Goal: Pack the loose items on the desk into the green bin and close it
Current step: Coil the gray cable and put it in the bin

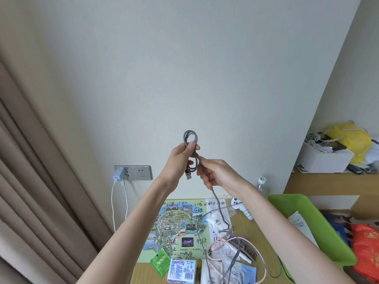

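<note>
Grey braided USB cable (190, 138) is gathered into loops above the desk (252, 224). The left hand (180, 158) curls its fingers round the coil, plug dangling below. The right hand (217, 174) pinches the loose run, which trails down to the clutter. Packing looks barely begun: the green bin (291, 206) stands open at the desk's right edge, holding only a paper slip (299, 222). A pink cable (217, 257), a green sachet (161, 263), a blue-and-white packet (181, 270) and a white controller (242, 208) await it. An illustrated map (176, 226) bears handwritten numerals, one apparently 5832. Packet print is too small to read.
</note>
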The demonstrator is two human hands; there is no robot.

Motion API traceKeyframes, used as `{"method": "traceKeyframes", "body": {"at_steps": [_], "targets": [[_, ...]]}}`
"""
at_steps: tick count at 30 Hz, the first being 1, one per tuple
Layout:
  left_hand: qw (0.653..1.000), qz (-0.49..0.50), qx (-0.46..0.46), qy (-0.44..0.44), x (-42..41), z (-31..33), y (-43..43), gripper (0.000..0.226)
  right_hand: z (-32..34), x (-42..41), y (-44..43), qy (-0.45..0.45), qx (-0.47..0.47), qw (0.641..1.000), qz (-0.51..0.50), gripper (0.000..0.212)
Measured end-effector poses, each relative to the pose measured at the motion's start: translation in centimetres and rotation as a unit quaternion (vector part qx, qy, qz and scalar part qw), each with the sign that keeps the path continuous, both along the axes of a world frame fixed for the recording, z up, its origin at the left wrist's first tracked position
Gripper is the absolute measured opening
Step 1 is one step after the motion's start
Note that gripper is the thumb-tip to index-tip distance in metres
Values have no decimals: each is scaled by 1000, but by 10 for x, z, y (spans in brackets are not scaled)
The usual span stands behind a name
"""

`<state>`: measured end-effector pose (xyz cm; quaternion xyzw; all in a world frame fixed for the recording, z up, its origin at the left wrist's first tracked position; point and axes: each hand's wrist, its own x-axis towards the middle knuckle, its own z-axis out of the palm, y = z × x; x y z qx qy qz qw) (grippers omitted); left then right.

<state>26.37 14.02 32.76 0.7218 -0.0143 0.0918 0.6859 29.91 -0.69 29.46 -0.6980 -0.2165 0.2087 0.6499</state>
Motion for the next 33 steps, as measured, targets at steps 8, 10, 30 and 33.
{"method": "traceKeyframes", "body": {"at_steps": [8, 10, 30, 33], "targets": [[986, 65, -152, 2, 1, 0, 20, 31, -12, -2, -3, -21, -97, 994, 38, 24], [985, 94, -142, -1, 2, 0, 28, 31, -8, -1, -9, -50, -132, 989, 37, 21], [983, -19, 181, -21, -8, -13, 32, 29, 47, 9, -16, -205, -23, 972, -114, 15], [982, -65, 178, 13, -11, -8, 19, 44, 49, 9, -12, -225, -20, 966, -126, 15]]}}
